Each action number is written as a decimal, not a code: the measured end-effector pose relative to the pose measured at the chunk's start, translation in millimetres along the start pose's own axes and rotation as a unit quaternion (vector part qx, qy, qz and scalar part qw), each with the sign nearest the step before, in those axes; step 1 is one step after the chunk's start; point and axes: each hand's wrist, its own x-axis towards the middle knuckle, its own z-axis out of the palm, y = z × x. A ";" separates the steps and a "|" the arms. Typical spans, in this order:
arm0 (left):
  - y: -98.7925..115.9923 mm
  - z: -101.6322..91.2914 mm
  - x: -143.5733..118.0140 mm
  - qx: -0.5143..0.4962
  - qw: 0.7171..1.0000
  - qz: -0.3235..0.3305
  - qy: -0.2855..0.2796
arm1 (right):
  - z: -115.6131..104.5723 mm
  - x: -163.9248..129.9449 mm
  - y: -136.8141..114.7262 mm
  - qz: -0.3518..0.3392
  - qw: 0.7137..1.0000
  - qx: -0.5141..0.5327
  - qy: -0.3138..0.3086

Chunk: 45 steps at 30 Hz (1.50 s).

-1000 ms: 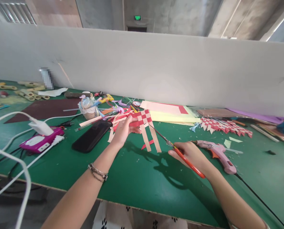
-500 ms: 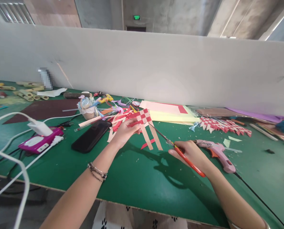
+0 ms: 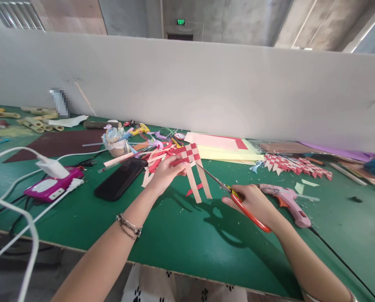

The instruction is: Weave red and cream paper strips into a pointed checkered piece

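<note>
My left hand (image 3: 164, 173) holds up a woven piece of red and cream paper strips (image 3: 189, 157), whose loose cream ends hang down toward the green table (image 3: 181, 235). My right hand (image 3: 253, 203) grips red-handled scissors (image 3: 234, 197). Their blades point up and left, and the tips sit close to the hanging strips.
A pink glue gun (image 3: 288, 201) lies just right of my right hand, its black cord running toward me. A black phone (image 3: 121, 178), a purple device (image 3: 53, 184) with white cables, a cup of scraps (image 3: 116, 142), paper sheets (image 3: 221, 147) and another woven strip (image 3: 296, 165) lie around.
The woven piece has shifted slightly in my left hand, its hanging strips swinging a little. The scissors have stayed nearly in place.
</note>
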 end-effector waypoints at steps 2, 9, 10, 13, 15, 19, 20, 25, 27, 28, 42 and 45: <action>0.7 0.4 -0.1 -0.002 1.000 -0.001 -0.001 | -0.3 0.0 -0.1 0.001 1.000 0.002 0.002; -1.0 -0.5 1.4 -0.004 0.999 0.011 -0.030 | -1.3 0.3 0.9 -0.004 1.000 0.003 0.006; -1.2 -1.1 1.8 -0.004 0.999 0.010 -0.032 | -1.2 0.7 1.4 -0.004 1.000 0.002 0.004; -0.7 -3.6 3.3 -0.004 1.000 0.009 -0.017 | -0.2 2.4 3.8 -0.005 1.000 -0.001 0.003; 0.3 -5.8 4.3 -0.002 1.000 0.016 -0.003 | 0.4 3.2 5.6 -0.007 1.000 -0.006 0.004; 2.2 -8.6 5.1 -0.001 0.999 0.035 0.007 | 0.7 2.2 7.4 -0.038 0.999 0.000 -0.009; 2.4 -8.6 5.0 0.001 0.999 0.035 0.004 | 0.8 1.6 7.4 -0.051 0.999 0.004 -0.011; -0.2 -8.1 4.2 0.014 0.999 0.032 -0.012 | 1.9 0.0 5.4 -0.067 0.997 -0.012 -0.033; -2.5 -8.8 4.5 0.023 0.999 0.031 -0.009 | 2.2 0.6 4.6 -0.057 0.997 -0.030 -0.041; -3.7 -9.3 4.9 0.031 0.999 0.033 -0.006 | 2.3 1.0 4.2 -0.054 0.997 -0.036 -0.042; -5.0 -4.2 3.8 0.072 0.996 0.036 0.035 | 1.6 1.8 0.3 -0.048 0.997 -0.032 -0.060; -5.2 -3.5 3.1 0.069 0.997 0.034 0.027 | 1.6 2.1 0.9 -0.049 0.996 -0.026 -0.065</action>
